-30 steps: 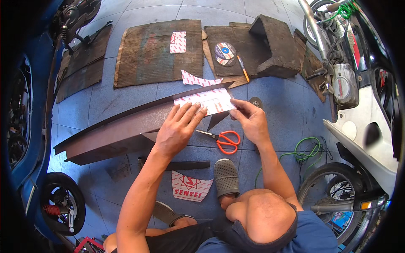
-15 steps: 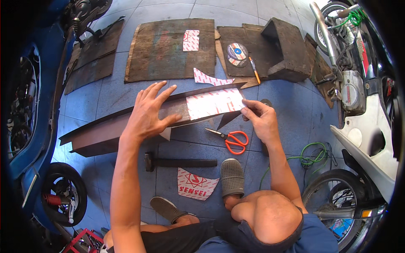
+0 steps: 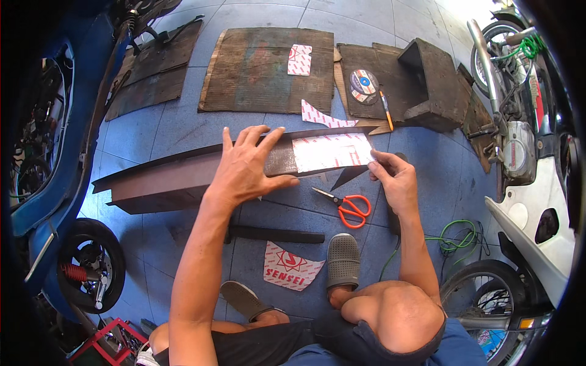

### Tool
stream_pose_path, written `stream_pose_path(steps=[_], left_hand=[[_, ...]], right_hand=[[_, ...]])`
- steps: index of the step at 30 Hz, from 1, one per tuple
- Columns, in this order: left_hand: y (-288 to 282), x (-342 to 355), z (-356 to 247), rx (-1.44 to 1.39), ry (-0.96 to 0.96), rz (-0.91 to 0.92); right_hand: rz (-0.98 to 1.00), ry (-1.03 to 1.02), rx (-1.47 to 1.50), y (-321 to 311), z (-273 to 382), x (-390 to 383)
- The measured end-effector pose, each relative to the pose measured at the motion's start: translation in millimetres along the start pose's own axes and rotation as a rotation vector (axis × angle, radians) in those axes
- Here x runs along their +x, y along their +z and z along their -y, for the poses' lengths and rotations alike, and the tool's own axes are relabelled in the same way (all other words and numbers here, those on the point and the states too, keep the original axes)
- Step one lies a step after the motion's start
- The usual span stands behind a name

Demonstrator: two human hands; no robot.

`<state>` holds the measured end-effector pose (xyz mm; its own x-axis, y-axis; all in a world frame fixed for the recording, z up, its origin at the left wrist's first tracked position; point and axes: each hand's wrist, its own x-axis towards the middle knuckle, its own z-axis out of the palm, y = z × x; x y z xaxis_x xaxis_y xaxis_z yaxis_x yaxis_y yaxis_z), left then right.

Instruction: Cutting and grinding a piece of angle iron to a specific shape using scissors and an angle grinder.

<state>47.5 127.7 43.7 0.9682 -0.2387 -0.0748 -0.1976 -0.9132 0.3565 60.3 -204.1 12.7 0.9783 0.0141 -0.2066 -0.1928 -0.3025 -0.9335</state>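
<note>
head view | head-worn fisheye | faces down | fingers [image 3: 271,139] near | floor [image 3: 177,134] farther

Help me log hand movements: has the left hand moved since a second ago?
Yes: against the red-handled scissors, the left hand has moved left, off the patterned white sheet.

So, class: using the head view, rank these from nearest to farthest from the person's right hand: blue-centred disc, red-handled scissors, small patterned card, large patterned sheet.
From the right hand:
1. Large patterned sheet: at its fingers, to the left.
2. Red-handled scissors: lower left.
3. Blue-centred disc: above.
4. Small patterned card: far upper left.
</note>
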Motion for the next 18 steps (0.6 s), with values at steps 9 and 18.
stream_pose_path(steps=[9, 18], left_hand=[[67, 1, -64, 0.037, 0.409, -0.292], [66, 9, -67, -0.016, 0.412, -0.320]], right_hand=[[0.001, 0.038, -0.023, 2, 5, -3], [0.019, 0.041, -0.020, -4, 6, -3]])
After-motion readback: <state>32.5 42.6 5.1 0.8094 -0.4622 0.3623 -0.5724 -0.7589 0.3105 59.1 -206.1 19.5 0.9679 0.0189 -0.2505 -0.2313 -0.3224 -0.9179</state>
